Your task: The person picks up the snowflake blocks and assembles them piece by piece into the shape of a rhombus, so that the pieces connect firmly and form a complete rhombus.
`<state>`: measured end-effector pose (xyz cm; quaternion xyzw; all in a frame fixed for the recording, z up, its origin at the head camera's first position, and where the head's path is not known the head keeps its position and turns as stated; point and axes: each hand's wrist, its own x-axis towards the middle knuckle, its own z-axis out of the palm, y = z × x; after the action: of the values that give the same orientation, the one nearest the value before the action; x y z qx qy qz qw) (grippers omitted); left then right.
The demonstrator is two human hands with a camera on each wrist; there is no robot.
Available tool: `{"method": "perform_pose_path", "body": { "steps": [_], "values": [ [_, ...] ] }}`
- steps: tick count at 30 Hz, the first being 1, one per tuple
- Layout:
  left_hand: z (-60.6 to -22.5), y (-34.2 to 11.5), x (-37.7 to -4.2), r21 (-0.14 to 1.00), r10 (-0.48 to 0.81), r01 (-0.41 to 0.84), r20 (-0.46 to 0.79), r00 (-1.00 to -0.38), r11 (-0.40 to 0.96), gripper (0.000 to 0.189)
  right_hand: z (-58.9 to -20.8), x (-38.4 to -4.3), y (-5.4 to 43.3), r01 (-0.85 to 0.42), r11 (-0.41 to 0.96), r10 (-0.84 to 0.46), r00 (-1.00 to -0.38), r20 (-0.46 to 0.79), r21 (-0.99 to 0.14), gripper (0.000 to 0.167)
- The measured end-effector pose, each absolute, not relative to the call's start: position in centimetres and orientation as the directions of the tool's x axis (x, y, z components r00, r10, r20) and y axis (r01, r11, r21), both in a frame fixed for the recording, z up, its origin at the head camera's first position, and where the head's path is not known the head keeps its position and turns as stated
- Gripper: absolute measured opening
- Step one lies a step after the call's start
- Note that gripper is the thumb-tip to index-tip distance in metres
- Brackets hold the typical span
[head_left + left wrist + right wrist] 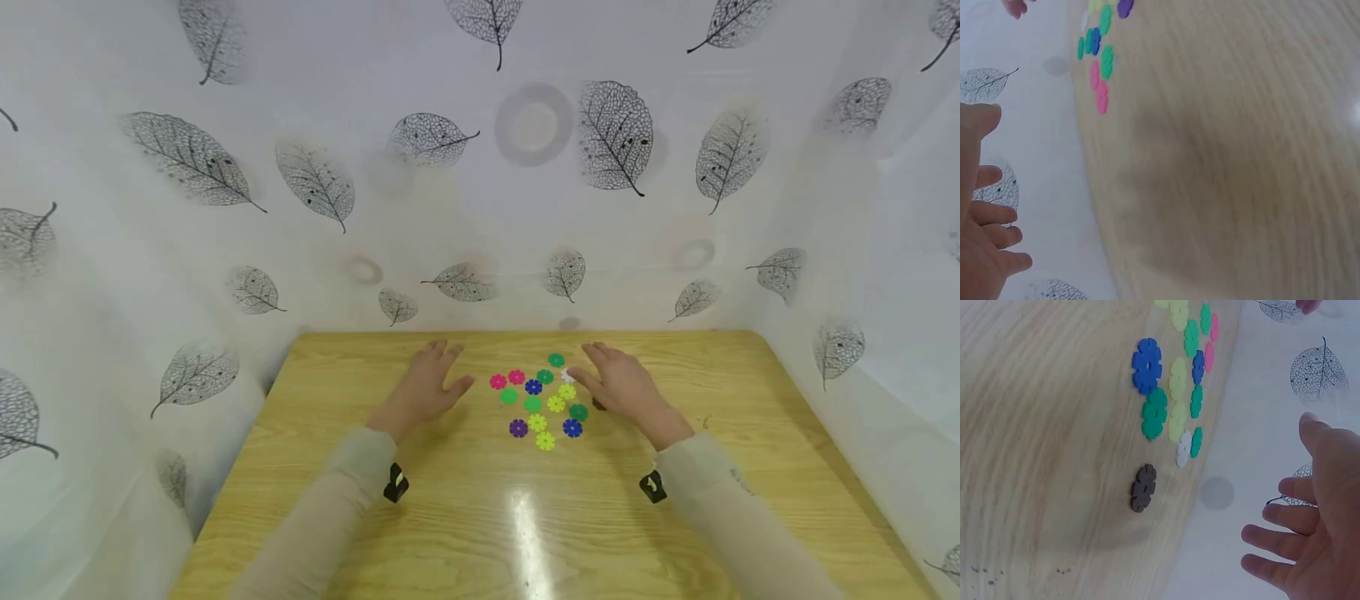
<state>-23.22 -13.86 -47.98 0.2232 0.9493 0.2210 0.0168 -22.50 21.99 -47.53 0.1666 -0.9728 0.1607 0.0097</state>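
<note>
Several flat, notched plastic snowflake discs lie loosely grouped on the wooden table [450, 517]. Two pink discs [498, 382] are nearest my left hand [426, 385], which hovers to their left with fingers extended and nothing in it. On the group's other side is my right hand [630, 387], fingers spread and empty. From the head it partly covers a white disc [567, 376] and a brown disc [598, 404]; the right wrist view shows the brown disc [1143, 488] whole, apart from the hand. Blue [572, 428], purple [518, 428], yellow [545, 442] and green [578, 412] discs complete the group.
A pale curtain [465, 217] printed with dark leaves surrounds the table's back and sides. Small dark marks [1063, 571] show on the wood near the right hand. Light glares off the front of the tabletop. Each sleeve has a small black device [396, 482] below its cuff.
</note>
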Motion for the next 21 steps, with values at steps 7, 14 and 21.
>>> {"method": "perform_pose_path", "body": {
  "steps": [7, 14, 21],
  "values": [
    [-49.9, -12.2, -22.8, 0.504, 0.439, 0.437, 0.123, -0.890, 0.745, 0.054, -48.9, -22.1, 21.5, -0.362, 0.859, -0.334, -0.932, 0.141, -0.362, 0.051],
    [-51.9, -10.7, -22.7, 0.536, 0.426, 0.467, 0.208, -0.880, 0.703, 0.039, -50.1, -21.2, 21.4, -0.342, 0.827, -0.310, -0.940, 0.146, -0.447, 0.037],
    [-52.7, -9.6, -22.3, 0.689, 0.356, 0.359, 0.154, -0.921, 0.629, 0.039, -51.7, -20.0, 21.7, -0.297, 0.804, -0.265, -0.954, 0.137, -0.516, 0.034]
  ]
}}
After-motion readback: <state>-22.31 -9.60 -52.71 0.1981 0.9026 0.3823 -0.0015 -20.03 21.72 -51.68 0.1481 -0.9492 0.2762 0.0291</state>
